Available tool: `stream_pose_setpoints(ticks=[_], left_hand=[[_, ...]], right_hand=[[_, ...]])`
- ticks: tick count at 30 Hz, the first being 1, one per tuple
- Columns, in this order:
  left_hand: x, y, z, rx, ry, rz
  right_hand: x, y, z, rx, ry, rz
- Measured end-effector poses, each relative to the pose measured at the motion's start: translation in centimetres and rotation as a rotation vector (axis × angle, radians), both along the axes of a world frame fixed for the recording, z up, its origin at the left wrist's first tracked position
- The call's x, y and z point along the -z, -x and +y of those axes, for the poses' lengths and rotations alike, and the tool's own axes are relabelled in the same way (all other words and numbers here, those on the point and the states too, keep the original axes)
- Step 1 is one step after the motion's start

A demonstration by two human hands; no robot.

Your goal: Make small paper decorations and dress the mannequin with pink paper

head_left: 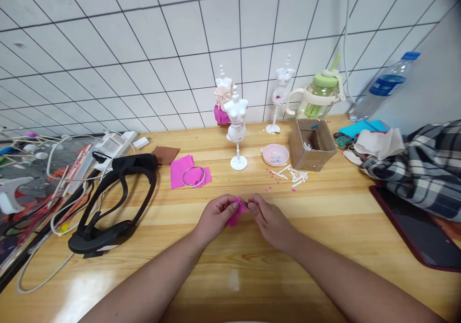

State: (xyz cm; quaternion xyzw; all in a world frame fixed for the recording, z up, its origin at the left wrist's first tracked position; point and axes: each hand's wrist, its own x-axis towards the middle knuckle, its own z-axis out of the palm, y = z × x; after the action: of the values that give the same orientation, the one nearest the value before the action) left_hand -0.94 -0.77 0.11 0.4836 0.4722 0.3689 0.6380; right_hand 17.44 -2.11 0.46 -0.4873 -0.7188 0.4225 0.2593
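Observation:
My left hand (220, 214) pinches a small crumpled magenta piece (233, 218) of thin paper or cloth between thumb and fingers. Closed round a small dark metal tool (244, 202), my right hand (265, 217) meets the piece at its upper right edge. Most of the tool is hidden in the fingers, so its kind cannot be made out. Beyond the hands stands a white miniature dress form (237, 121). Flat magenta sheets (179, 172) lie to the left with a metal ring (193, 185) on top. White strips and magenta scraps (293, 175) are scattered ahead of my right hand.
A pink dish (275, 149) holds small bits beside a cardboard box (312, 156). Two more dress forms, a green-lidded jug (317, 92) and a leaning bottle (383, 90) stand by the tiled wall. A black headset (139, 217) lies left, a phone (421, 232) right.

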Motion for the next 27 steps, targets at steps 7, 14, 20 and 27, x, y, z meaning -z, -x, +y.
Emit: stream_pose_setpoints(ticks=[7, 14, 20, 27], left_hand=[[0.21, -0.10, 0.06, -0.001, -0.013, 0.008], [0.23, -0.10, -0.03, -0.009, -0.021, 0.013], [0.07, -0.07, -0.05, -0.007, -0.020, 0.025], [-0.25, -0.24, 0.07, 0.000, -0.023, 0.024]], right_hand=[[0.05, 0.18, 0.01, 0.002, 0.006, -0.022], [0.22, 0.11, 0.02, 0.002, -0.024, -0.026], [-0.04, 0.05, 0.12, 0.007, -0.014, -0.054], [-0.16, -0.01, -0.02, -0.014, -0.010, -0.006]])
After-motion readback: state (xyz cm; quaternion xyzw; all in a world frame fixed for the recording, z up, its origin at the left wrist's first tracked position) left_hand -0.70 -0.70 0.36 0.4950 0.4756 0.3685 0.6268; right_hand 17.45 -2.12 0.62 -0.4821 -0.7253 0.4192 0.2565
